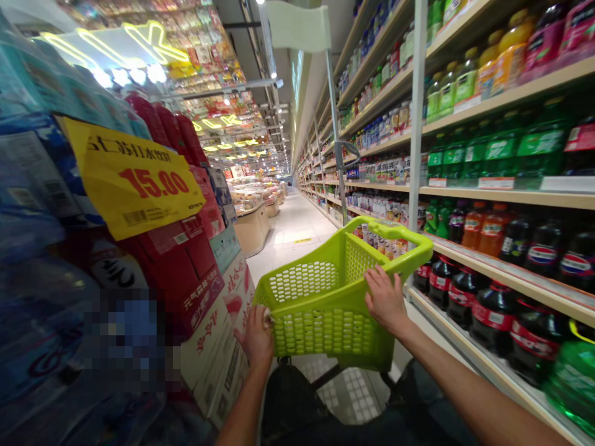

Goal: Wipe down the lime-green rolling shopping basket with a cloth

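Note:
A lime-green plastic shopping cart (325,328) stands crosswise in front of my body, its perforated basket holding nothing that I can see. Its handle (411,244) points to the right, toward the drink shelves. My left hand (258,337) grips the basket's narrow left end, beside the stacked drink cartons. On the near rim, close to the handle, my right hand (385,298) is closed with its fingers over the edge. The thumb side of my left hand is partly hidden. Dark-clothed legs show under and behind the cart.
Shelves of bottled drinks (493,306) line the right side. Stacked drink cartons (209,347) with a yellow 15.00 price sign (144,179) crowd the left. A tiled aisle (297,217) runs ahead past display counters (253,232). A metal pole (337,124) rises behind the cart.

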The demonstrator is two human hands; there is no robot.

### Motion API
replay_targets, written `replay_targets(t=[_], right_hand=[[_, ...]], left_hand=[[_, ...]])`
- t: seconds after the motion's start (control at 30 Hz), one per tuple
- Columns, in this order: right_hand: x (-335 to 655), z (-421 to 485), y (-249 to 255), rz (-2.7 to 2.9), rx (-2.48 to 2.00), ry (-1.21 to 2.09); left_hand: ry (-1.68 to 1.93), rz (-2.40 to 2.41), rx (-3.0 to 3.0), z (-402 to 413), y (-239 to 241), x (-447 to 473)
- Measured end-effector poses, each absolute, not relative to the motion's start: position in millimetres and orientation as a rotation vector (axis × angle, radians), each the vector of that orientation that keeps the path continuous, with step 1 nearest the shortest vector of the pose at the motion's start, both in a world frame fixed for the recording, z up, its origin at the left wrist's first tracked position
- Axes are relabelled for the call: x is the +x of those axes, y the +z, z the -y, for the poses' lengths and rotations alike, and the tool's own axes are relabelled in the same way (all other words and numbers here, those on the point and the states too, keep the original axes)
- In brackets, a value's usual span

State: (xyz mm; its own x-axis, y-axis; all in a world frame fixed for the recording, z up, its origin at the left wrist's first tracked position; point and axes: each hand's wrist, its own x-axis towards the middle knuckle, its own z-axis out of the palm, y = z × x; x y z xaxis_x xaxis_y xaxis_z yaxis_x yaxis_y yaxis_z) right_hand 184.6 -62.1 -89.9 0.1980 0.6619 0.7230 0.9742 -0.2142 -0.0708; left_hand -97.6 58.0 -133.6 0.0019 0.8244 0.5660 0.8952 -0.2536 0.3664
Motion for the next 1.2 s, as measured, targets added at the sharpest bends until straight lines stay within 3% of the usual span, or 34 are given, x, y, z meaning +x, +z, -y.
replay_targets(t=[0.23, 0.47, 0.77, 1.0, 1.2], right_hand=[[186.9, 63.5, -89.7, 1.547, -1.969, -0.829], [184.2, 61.5, -91.7, 1.517, -1.960, -0.828], [187.1, 64.3, -89.5, 1.540, -1.966, -0.785], [182.7, 62.2, -90.2, 1.529, -1.960, -0.784], [182.9, 63.4, -88.1, 1.566, -1.945, -0.795]], left_hand=[[-0.910, 1.295, -2.526, -37.6, -129.6, -32.7], [-1.039, 1.749, -2.181, -60.0, -139.3, -97.2], [-0.891, 1.327, -2.536, -38.8, -128.4, -39.6], [-1.120, 1.842, -2.211, -63.2, -133.1, -95.4], [-0.942, 1.278, -2.579, -39.0, -119.7, -25.4]])
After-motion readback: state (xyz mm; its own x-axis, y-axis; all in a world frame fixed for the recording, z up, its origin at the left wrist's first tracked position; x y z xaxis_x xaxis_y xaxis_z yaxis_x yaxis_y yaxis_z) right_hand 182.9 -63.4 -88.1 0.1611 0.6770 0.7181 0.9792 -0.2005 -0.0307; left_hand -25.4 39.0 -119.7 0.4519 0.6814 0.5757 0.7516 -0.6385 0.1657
